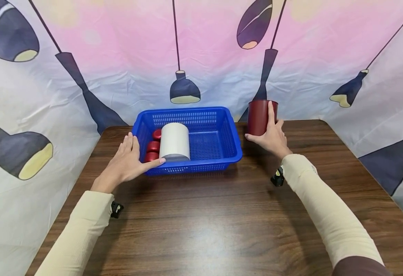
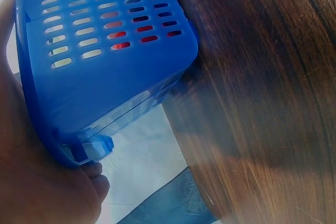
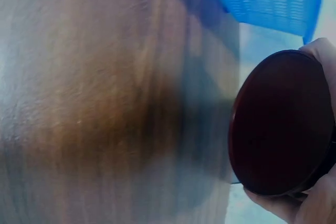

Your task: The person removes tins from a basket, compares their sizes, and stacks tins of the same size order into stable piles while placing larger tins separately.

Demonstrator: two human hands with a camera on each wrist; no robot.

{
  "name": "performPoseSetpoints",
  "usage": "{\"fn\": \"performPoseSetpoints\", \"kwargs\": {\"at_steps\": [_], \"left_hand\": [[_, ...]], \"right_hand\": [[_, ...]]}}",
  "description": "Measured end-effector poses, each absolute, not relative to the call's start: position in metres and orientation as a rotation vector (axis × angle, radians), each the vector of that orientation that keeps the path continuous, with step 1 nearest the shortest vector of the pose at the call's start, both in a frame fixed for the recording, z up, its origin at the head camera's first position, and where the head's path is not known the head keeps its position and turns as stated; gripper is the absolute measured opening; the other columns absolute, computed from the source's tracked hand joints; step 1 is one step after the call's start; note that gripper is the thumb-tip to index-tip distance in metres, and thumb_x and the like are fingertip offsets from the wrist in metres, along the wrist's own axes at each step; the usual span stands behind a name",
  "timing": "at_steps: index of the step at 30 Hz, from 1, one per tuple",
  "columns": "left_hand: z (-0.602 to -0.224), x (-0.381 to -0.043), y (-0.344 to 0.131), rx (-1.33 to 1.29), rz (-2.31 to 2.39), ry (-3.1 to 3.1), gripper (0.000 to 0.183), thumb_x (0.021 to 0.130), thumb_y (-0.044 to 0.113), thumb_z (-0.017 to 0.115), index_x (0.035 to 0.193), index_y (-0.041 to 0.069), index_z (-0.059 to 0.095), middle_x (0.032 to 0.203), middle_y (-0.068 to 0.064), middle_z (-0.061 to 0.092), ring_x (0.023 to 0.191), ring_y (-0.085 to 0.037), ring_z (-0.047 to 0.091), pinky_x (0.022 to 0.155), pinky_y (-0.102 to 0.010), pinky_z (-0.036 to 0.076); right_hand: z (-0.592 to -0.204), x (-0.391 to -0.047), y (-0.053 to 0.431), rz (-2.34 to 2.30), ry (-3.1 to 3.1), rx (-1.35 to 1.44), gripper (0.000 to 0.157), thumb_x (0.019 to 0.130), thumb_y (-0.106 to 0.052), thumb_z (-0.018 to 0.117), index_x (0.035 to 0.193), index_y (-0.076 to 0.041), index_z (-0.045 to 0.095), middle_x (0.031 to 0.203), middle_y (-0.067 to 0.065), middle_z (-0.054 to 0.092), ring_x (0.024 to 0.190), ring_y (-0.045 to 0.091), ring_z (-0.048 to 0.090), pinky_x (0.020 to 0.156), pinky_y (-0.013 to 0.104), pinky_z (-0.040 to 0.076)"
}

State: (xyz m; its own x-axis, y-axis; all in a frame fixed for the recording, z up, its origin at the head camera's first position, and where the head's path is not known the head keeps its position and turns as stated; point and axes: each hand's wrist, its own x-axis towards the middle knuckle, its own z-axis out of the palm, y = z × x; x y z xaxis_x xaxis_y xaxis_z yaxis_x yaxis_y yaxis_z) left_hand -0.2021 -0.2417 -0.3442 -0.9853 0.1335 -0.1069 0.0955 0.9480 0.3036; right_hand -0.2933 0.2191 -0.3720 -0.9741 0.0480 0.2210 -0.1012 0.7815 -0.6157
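In the head view, the right hand (image 1: 272, 136) grasps a dark red container (image 1: 258, 117), its thumb and fingers wrapped round the near side, at the far right of the worktop (image 1: 205, 214) and just right of a blue basket (image 1: 234, 142). The left hand's (image 1: 123, 161) fingers are released and straight, lying along the basket's left rim, with the thumb stretched along the near rim. For a good carry, I judge the right hand does best to hold the container level and lift it well over the basket's rim, while the left presses lightly so that the basket does not slide. The basket holds a white cylinder (image 1: 174, 140), which seems to lie on its side, and three small red items (image 1: 153, 146) in a near-to-far row between it and the left wall; right of the cylinder, the slotted floor shows. What the container holds, if anything, I cannot tell. In the left wrist view, red shows through the slots of the basket's wall, and fingertips rest just beside its rim. In the right wrist view, the container's flat round end shows, apparently raised off the worktop; a slow, upright lowering would suit it.
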Motion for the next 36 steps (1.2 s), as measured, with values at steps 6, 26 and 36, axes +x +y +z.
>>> {"fn": "performPoseSetpoints", "kwargs": {"at_steps": [6, 26, 36], "left_hand": [[-0.343, -0.202, -0.241, 0.17, 0.444, 2.964, 0.135, 0.081, 0.088, 0.047, 0.155, -0.01, -0.008, 0.162, -0.029, -0.02, 0.15, -0.047, -0.016, 0.119, -0.064, 0.001], [-0.342, -0.2, -0.238, 0.163, 0.428, 2.962, 0.134, 0.081, 0.088, 0.045, 0.156, -0.01, -0.007, 0.163, -0.028, -0.019, 0.15, -0.048, -0.014, 0.118, -0.066, 0.005], [-0.343, -0.202, -0.241, 0.161, 0.431, 2.972, 0.134, 0.081, 0.088, 0.046, 0.156, -0.01, -0.008, 0.163, -0.029, -0.019, 0.149, -0.049, -0.014, 0.117, -0.068, 0.004]], "right_hand": [[-0.382, -0.296, 0.219, 0.909, -2.737, 0.032, 0.128, 0.076, -0.058, 0.081, 0.156, -0.05, -0.019, 0.14, 0.038, 0.027, 0.105, 0.057, 0.053, 0.085, 0.072, 0.047], [-0.409, -0.296, 0.219, 0.912, -2.638, 0.038, 0.129, 0.075, -0.054, 0.084, 0.159, -0.045, -0.014, 0.148, 0.034, 0.021, 0.116, 0.055, 0.05, 0.086, 0.071, 0.048], [-0.419, -0.292, 0.216, 0.926, -2.553, 0.067, 0.125, 0.076, -0.053, 0.085, 0.161, -0.043, -0.006, 0.149, 0.033, 0.022, 0.118, 0.056, 0.05, 0.093, 0.07, 0.047]]}}
